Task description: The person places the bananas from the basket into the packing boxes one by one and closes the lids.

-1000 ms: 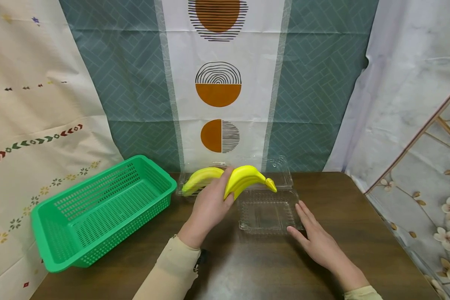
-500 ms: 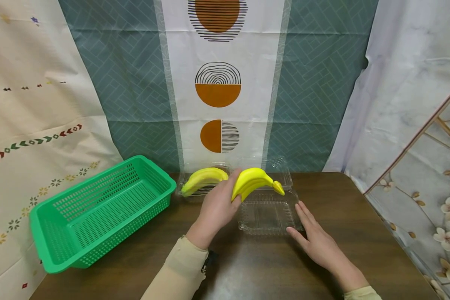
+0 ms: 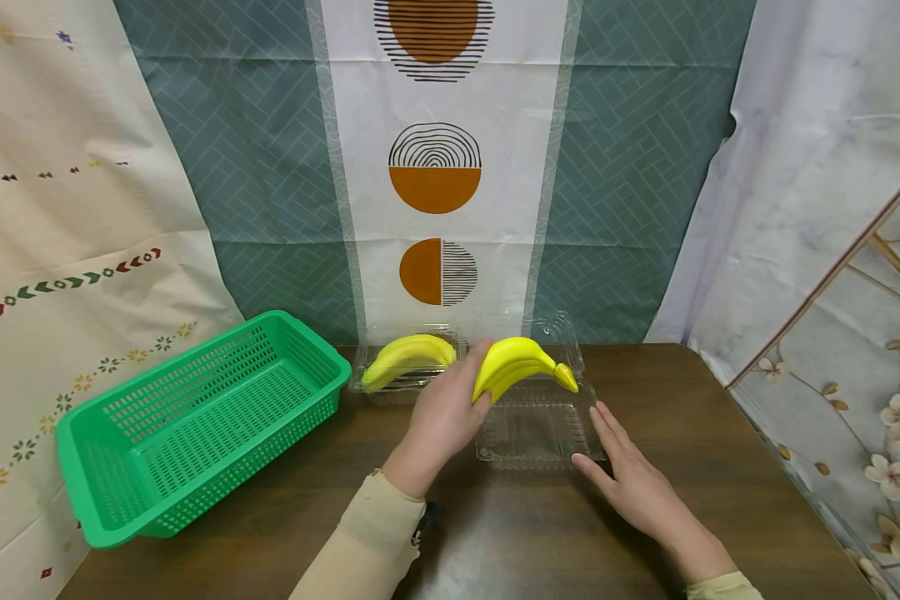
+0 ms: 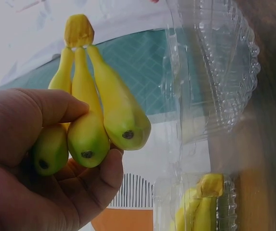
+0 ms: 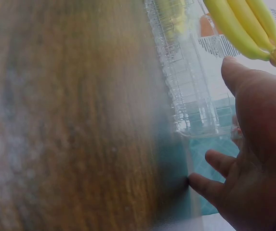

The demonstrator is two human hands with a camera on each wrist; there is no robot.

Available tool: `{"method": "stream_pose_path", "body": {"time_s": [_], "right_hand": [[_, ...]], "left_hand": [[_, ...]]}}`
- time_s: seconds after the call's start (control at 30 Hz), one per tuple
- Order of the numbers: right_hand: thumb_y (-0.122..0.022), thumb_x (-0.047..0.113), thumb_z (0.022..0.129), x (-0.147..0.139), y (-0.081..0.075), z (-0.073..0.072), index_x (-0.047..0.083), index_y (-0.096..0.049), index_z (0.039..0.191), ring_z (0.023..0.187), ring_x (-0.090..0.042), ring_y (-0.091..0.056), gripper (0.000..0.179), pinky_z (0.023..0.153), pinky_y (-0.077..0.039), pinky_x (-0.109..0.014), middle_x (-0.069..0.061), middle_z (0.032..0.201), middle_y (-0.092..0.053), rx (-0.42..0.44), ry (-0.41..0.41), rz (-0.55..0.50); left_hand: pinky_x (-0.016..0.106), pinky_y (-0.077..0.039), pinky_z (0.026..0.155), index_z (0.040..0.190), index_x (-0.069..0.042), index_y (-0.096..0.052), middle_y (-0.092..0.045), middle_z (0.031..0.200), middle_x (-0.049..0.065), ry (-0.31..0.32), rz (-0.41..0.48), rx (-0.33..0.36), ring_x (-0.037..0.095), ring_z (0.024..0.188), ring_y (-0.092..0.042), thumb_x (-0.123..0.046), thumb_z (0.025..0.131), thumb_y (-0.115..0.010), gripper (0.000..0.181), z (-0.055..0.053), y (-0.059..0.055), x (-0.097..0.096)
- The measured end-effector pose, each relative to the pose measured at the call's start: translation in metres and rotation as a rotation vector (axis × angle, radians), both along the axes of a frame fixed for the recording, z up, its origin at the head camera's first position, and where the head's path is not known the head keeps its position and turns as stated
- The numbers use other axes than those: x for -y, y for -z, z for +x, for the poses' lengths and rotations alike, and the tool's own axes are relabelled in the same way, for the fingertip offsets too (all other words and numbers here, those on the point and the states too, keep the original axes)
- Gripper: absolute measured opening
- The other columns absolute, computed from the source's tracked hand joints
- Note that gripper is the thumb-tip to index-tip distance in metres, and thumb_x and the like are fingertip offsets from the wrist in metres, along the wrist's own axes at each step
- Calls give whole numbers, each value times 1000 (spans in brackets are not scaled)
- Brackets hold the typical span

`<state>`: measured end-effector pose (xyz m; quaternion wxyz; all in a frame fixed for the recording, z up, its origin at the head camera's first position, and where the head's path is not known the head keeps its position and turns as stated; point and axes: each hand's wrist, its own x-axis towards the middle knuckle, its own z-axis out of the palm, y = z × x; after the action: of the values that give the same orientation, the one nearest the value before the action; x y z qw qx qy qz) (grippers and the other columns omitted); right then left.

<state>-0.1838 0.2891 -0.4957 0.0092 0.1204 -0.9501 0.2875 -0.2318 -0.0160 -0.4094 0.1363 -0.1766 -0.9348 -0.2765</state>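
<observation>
My left hand grips a bunch of yellow bananas by its lower end, thumb on top. In the left wrist view the bunch shows greenish, dark-dotted tips and joined stems at the top. It hangs above a clear plastic clamshell box whose lid stands raised at the back. My right hand rests at the right side of that box, fingers extended along its edge. In the right wrist view the thumb and fingers are spread beside the box wall.
Left of the open box, a second clear box holds another banana bunch. A green perforated plastic basket stands at the left of the brown table. Patterned cloths hang behind and at the sides.
My left hand has moved to the right with the banana bunch, carrying it farther over the open box. The second bunch at the left shows more fully. My right hand stays in place.
</observation>
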Motion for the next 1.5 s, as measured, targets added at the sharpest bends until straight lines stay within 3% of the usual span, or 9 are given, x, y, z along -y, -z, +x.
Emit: {"method": "stream_pose_path", "body": {"time_s": [0.27, 1.13, 1.5], "right_hand": [[-59, 59, 112, 1, -1, 1, 14, -13, 179, 160, -53, -30, 92, 109, -38, -83, -8, 186, -5, -6, 2, -11], [-57, 62, 111, 2, -1, 0, 16, -9, 179, 160, -53, -28, 95, 108, -38, -84, -8, 186, -2, 15, 9, -3], [-59, 60, 111, 2, -2, 1, 14, -10, 179, 160, -53, -30, 95, 108, -39, -83, -8, 186, -3, 9, 11, -4]], "left_hand": [[43, -57, 73, 170, -21, -39, -72, 111, 7, -3, -30, 7, 22, 88, -65, -15, 101, -82, 82, -1, 3, -9], [39, -56, 71, 172, -21, -38, -72, 115, 9, 21, -40, 26, 19, 81, -63, -18, 102, -82, 83, -5, 22, -27], [38, -58, 71, 172, -21, -38, -72, 116, 9, 18, -109, 21, 19, 83, -65, -20, 102, -82, 83, -7, 32, -30]]}}
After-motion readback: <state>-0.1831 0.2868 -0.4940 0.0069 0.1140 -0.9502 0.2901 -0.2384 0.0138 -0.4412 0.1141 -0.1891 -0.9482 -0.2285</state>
